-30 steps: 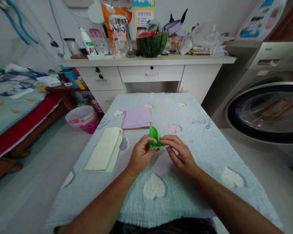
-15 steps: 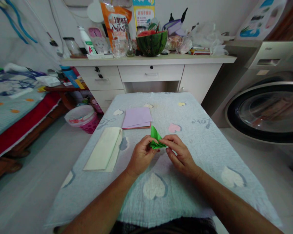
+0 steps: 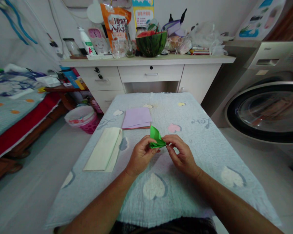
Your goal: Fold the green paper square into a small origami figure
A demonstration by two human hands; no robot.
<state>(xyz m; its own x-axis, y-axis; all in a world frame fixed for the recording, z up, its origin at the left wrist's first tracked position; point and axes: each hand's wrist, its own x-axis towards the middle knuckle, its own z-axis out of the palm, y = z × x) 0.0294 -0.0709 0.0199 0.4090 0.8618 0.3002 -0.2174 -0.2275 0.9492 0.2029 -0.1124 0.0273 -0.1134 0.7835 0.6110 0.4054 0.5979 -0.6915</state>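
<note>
A small folded piece of green paper [image 3: 156,136] is held just above the table between both hands, one pointed flap sticking up and away from me. My left hand [image 3: 140,155] pinches its left side with thumb and fingertips. My right hand [image 3: 182,154] pinches its right edge, fingers curled. Beyond the hands a stack of lilac paper sheets [image 3: 136,117] with a red sheet underneath lies flat on the table. A folded cream-coloured sheet [image 3: 104,149] lies to the left of my hands.
The table is covered by a pale blue cloth with heart prints [image 3: 205,143]. Behind it stands a white desk [image 3: 148,73] with a halved watermelon [image 3: 151,42]. A washing machine [image 3: 268,107] is at right, a pink bin [image 3: 81,118] and a bed [image 3: 12,107] at left.
Both hands keep pinching the green paper and shift their fingertips slightly along it; the upright flap has tilted a little. Nothing else has moved.
</note>
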